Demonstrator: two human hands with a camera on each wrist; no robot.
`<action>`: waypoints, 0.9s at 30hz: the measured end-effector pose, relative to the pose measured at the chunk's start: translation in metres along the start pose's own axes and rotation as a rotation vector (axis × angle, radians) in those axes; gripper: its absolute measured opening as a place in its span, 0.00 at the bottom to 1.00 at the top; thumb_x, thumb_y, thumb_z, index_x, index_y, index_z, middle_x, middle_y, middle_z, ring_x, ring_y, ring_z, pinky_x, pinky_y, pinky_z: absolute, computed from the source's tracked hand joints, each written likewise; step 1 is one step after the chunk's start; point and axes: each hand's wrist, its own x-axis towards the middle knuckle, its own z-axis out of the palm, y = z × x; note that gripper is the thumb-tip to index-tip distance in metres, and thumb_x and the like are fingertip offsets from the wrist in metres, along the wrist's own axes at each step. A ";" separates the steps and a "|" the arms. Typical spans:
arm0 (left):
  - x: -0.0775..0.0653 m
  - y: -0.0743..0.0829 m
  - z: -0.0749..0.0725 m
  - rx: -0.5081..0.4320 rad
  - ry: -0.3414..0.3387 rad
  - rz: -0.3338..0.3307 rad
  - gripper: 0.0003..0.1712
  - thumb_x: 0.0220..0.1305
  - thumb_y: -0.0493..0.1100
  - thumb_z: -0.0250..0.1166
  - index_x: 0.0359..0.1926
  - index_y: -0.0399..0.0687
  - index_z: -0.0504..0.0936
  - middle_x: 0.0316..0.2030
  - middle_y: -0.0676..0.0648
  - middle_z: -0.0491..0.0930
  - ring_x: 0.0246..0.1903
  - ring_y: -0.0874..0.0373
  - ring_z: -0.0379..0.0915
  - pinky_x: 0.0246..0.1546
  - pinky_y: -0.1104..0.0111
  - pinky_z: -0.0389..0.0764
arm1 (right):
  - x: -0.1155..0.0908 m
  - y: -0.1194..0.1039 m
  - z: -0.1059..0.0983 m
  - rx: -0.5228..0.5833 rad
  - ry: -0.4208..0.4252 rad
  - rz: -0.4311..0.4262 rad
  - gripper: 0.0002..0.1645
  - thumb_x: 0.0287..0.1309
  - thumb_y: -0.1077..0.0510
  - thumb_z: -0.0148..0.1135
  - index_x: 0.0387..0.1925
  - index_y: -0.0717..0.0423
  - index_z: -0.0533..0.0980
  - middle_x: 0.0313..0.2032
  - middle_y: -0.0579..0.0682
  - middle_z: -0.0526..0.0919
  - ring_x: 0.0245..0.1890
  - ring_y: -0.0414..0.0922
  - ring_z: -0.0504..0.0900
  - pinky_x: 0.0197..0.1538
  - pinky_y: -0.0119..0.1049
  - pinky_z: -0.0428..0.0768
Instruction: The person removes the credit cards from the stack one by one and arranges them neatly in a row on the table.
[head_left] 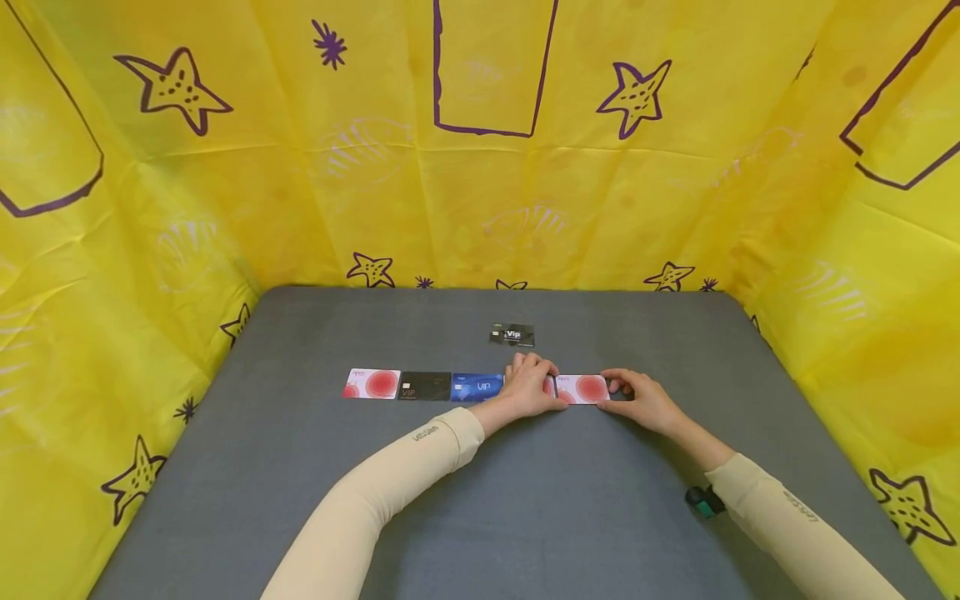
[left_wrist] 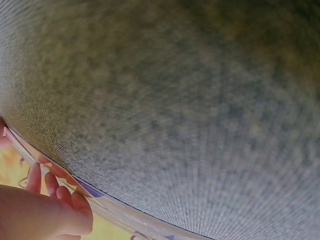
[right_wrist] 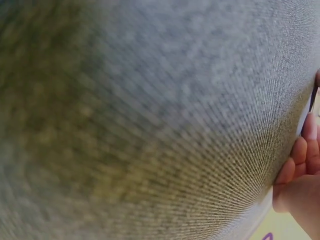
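A row of flat cards lies on the dark grey table. From the left come a pink-and-red card [head_left: 372, 383], a black VIP card [head_left: 425, 386] and a blue VIP card [head_left: 477, 387]. My left hand [head_left: 531, 387] covers most of a fourth card, its fingers at the far edge and thumb at the near edge. At the row's right end, another pink card with a red circle [head_left: 582, 389] is pinched by my right hand [head_left: 643, 400] between thumb and forefinger at its right corners. Both wrist views show mostly tabletop, with the hands at the lower edge.
Behind the row lies a separate black Vip card [head_left: 512, 335]. A yellow cloth [head_left: 480, 192] with starfish drawings surrounds the grey table [head_left: 495, 517] at the back and sides. A small black-and-green device [head_left: 705, 502] shows beside the right sleeve.
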 end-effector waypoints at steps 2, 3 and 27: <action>0.000 0.000 -0.001 0.000 -0.002 0.000 0.30 0.50 0.59 0.74 0.51 0.51 0.80 0.45 0.50 0.70 0.50 0.54 0.58 0.48 0.64 0.61 | 0.000 0.000 0.000 0.004 -0.001 0.005 0.31 0.51 0.52 0.75 0.54 0.61 0.76 0.36 0.49 0.76 0.38 0.47 0.69 0.41 0.41 0.67; 0.000 0.000 -0.001 0.000 -0.004 -0.001 0.30 0.50 0.59 0.74 0.51 0.52 0.80 0.45 0.50 0.70 0.50 0.54 0.58 0.48 0.64 0.61 | 0.000 0.000 0.000 0.006 -0.001 0.007 0.31 0.51 0.52 0.75 0.54 0.60 0.76 0.36 0.49 0.76 0.38 0.47 0.69 0.41 0.41 0.67; 0.000 -0.001 -0.002 -0.008 -0.014 -0.004 0.30 0.50 0.58 0.74 0.52 0.52 0.79 0.46 0.50 0.70 0.51 0.53 0.58 0.50 0.62 0.61 | -0.001 0.004 0.002 0.015 0.008 0.013 0.32 0.49 0.51 0.75 0.55 0.59 0.76 0.37 0.49 0.76 0.38 0.47 0.70 0.41 0.40 0.67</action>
